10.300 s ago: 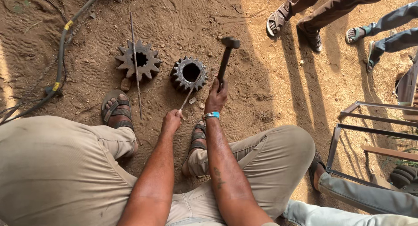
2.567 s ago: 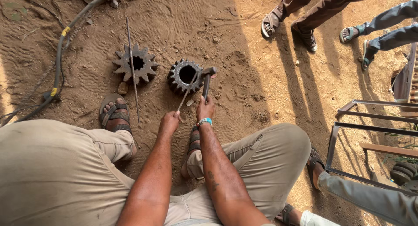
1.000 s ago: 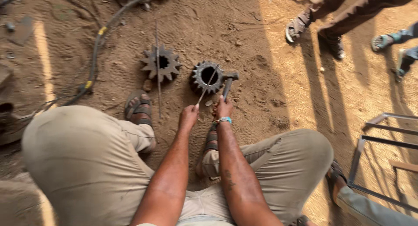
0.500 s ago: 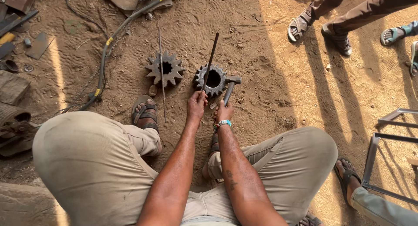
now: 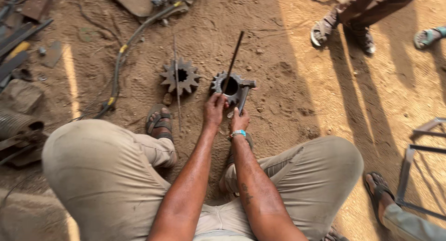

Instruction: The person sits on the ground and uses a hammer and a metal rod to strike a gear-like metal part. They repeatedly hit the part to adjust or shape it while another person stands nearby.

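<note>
Probably open-air repair yard: dirt ground [image 5: 288,50], gears [image 5: 180,75], scrap metal [image 5: 18,36].

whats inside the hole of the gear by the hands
A thin dark rod stands in the bore of the right gear, held by the left hand. Its lower end is hidden inside the bore, so what it rests on cannot be seen.

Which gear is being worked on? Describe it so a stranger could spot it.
On the sandy ground ahead of the seated person's knees lie two toothed gears. It is the right-hand gear, by the left hand and right hand. Only this one has a thin rod in its bore.
</note>
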{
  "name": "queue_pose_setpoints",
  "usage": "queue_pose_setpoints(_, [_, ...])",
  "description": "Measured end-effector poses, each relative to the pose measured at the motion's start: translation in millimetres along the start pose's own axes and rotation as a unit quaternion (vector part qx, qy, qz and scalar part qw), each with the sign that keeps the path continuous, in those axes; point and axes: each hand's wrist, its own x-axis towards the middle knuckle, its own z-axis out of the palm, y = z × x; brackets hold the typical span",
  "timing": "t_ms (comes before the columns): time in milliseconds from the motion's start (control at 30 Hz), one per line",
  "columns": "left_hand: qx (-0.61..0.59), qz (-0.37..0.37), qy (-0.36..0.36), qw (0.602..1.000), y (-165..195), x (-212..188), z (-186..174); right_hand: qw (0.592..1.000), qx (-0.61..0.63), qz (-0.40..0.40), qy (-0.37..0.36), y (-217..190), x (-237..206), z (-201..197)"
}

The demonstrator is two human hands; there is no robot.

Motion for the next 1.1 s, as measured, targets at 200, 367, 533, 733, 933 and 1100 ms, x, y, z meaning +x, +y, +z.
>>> queue_pose_setpoints(200, [0.035, -0.040, 0.043, 0.998, 14, 1, -1, 0.989, 0.099, 0.043, -0.104, 11, -5, 6])
queue_pose_setpoints(367, [0.139, -0.205, 0.132, 0.960, 17, -7, -23, 0.992, 0.031, 0.029, -0.120, 19, -12, 5])
queue_pose_setpoints(533, [0.214, -0.277, 0.167, 0.922, -4, -13, -36, 0.983, 0.061, 0.078, -0.152, 15, -14, 6])
queue_pose_setpoints(733, [0.254, -0.302, 0.165, 0.904, -21, -8, -41, 0.980, 0.078, 0.092, -0.161, 12, -12, 7])
queue_pose_setpoints(933, [0.283, -0.303, 0.156, 0.897, -19, 29, -48, 0.978, 0.087, 0.091, -0.168, 16, -5, 10])
queue_pose_setpoints(1100, [0.347, -0.149, 0.156, 0.913, -20, 67, -61, 0.975, 0.102, 0.094, -0.172, 16, 1, 15])
